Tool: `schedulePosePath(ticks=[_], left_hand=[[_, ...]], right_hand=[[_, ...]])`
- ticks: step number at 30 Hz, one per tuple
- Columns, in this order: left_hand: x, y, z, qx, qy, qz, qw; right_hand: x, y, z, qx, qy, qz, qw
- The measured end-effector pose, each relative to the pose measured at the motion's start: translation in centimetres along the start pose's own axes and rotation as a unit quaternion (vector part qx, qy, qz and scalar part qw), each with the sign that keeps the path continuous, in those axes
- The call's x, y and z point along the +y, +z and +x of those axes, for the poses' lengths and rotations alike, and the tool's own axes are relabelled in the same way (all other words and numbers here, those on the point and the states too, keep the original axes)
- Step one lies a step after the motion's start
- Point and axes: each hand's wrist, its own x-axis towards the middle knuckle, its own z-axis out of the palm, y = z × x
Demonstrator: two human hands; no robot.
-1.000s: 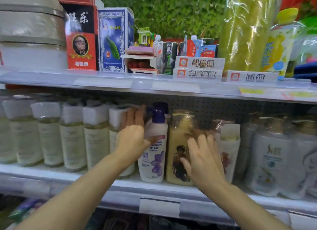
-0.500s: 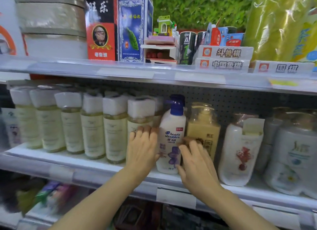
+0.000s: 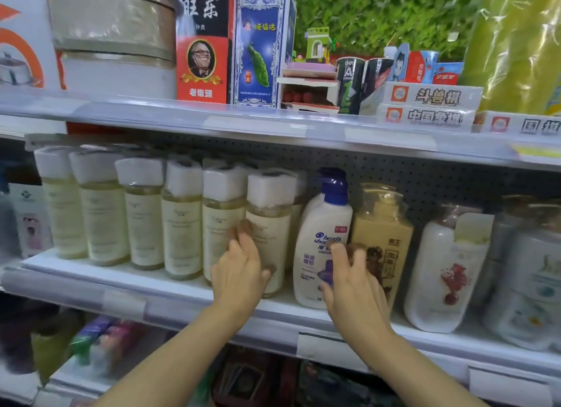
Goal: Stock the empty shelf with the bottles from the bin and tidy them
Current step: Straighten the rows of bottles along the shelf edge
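Note:
On the middle shelf (image 3: 121,274) stands a row of several pale yellow bottles (image 3: 142,212) with white caps. To their right are a white pump bottle (image 3: 326,224) with a blue top, a tan square bottle (image 3: 385,224) and white bottles (image 3: 446,270) in plastic wrap. My left hand (image 3: 239,273) rests on the front of the rightmost pale bottle (image 3: 270,218), fingers pointing up. With its fingertips spread, my right hand (image 3: 355,285) touches the lower fronts of the pump bottle and the tan bottle.
The top shelf (image 3: 273,124) carries boxes, cans and game sets close above the bottle tops. More white bottles (image 3: 534,270) crowd the far right. A lower shelf (image 3: 91,346) holds blurred coloured packs. The bin is out of view.
The view swung left and down. My left hand slid from beside the pump bottle onto the pale bottle. My right hand dropped lower, from the tan bottle to across both bottles.

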Motion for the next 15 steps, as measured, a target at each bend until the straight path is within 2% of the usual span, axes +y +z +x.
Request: schedulePosePath(ticks=[5, 15], left_hand=[[-0.4, 0.0, 0.1, -0.016, 0.007, 0.007, 1.000], [-0.4, -0.3, -0.4, -0.001, 0.013, -0.045, 0.999]], right_hand=[[-0.7, -0.5, 1.3, -0.008, 0.062, 0.014, 0.998], [-2.1, -0.1, 2.0, -0.037, 0.104, 0.025, 0.994]])
